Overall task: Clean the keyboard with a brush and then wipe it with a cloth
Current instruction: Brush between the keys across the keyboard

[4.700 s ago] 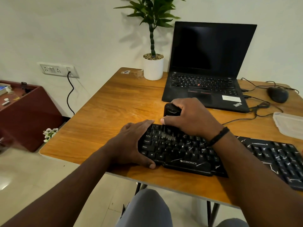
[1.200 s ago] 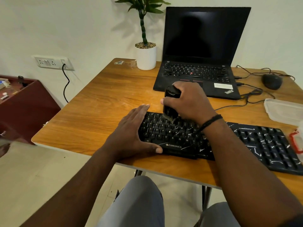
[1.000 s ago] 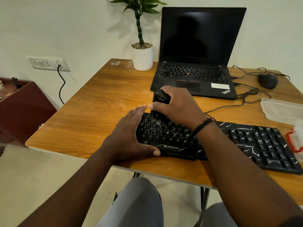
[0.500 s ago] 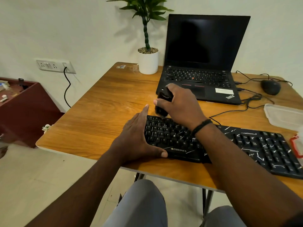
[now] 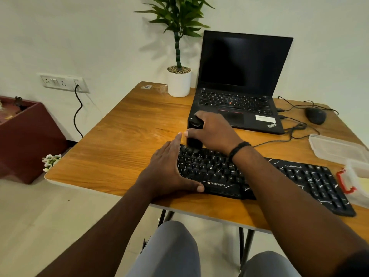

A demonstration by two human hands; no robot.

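Keyboard, black, lies along the near edge of the wooden table. Left hand rests flat against its left end, fingers straight and together, thumb on the front edge. Right hand curls round an upright black brush at the keyboard's far left corner, before the laptop.
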